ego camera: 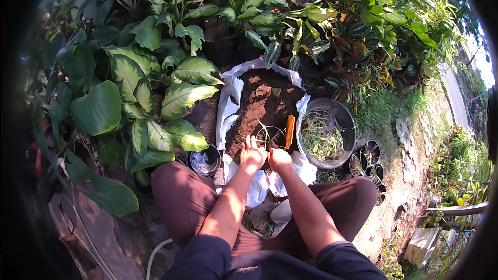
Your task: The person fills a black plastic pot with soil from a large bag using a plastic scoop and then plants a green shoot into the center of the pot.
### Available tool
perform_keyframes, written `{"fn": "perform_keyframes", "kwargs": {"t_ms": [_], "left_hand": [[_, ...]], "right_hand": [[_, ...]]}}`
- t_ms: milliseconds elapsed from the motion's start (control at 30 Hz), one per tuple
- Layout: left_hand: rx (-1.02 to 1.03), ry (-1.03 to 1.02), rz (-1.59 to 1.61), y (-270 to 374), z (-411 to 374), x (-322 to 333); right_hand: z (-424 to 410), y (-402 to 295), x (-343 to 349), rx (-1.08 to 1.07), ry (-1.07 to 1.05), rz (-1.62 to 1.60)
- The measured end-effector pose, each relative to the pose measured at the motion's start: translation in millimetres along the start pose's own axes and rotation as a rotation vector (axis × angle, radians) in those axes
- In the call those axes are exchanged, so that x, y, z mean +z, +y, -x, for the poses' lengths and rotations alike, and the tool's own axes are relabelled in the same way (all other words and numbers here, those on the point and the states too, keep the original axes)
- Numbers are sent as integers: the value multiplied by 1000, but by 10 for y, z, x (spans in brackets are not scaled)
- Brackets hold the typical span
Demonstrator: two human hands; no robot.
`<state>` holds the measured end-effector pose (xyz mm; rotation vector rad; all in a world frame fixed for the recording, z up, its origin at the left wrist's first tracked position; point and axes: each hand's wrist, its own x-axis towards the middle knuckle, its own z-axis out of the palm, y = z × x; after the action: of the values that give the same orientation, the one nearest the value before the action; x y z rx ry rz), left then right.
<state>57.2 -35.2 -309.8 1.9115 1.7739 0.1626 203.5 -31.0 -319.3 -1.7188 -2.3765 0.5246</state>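
An opened white plastic sack (229, 124) holds dark brown soil (253, 101) in front of me. Over its near end, my left hand (253, 152) is beside a small narrow-leaved plant (267, 134), with some fingers extended. My right hand (279, 156) is at the plant's base with its fingers curled. The two hands nearly meet, and what lies between their fingertips is too small to tell. Behind the plant shows a thin round rim, perhaps a pot's. An orange trowel handle (290, 130) stands up from the soil just right of the plant.
A round black basin (350, 140) with cut grassy leaves stands right of the sack. Small black pots (358, 162) cluster beyond it. Left of the sack is a black pot (214, 169) with clear plastic inside. Broad-leaved plants (186, 101) crowd the left and far sides.
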Motion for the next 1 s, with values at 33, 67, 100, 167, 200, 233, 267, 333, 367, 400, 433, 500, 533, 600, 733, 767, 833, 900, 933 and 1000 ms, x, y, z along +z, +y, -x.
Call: {"fn": "perform_keyframes", "kwargs": {"t_ms": [33,67,100,167,200,233,267,333,367,400,433,500,533,600,733,767,833,900,933,1000], "left_hand": [[2,9,-2,36,-5,-30],[15,26,32,68,-1,-61],[22,41,65,69,17,-69],[-15,120,113,51,39,-121],[-61,121,197,19,26,-84],[-108,122,281,-15,29,-42],[-72,219,297,-51,52,6],[-107,121,298,31,22,-92],[-144,53,262,84,10,-98],[-151,55,262,97,-10,-111],[-126,95,276,77,-12,-131],[-75,172,304,2,5,-191],[-67,182,258,-45,-11,-239],[-110,128,247,-220,-81,-300],[-19,148,160,-103,-163,-382],[18,98,301,141,-237,-483],[-228,221,317,-230,-71,-339],[-268,180,525,5,75,-596],[-252,191,498,-32,61,-540],[-220,231,490,-46,64,-456]], "right_hand": [[2,72,41,-21,142,-52],[32,139,84,-42,285,-104],[55,159,111,-67,422,-160],[28,39,-60,37,403,-181],[62,-6,-119,18,488,-194],[81,-53,-176,-2,572,-207],[73,-98,-232,34,565,-201],[53,-36,-235,148,555,-218],[71,14,-214,177,566,-195],[72,51,-203,262,421,-247],[74,61,-169,294,426,-248],[89,80,-74,363,433,-249],[91,68,4,220,598,-139],[34,32,31,375,361,-251],[-101,644,530,476,77,-435],[-159,1199,785,514,95,-561],[-221,439,450,742,75,-1221],[-191,332,197,878,155,-1457],[-230,320,155,874,158,-1518],[-205,244,61,787,168,-1423]]}}
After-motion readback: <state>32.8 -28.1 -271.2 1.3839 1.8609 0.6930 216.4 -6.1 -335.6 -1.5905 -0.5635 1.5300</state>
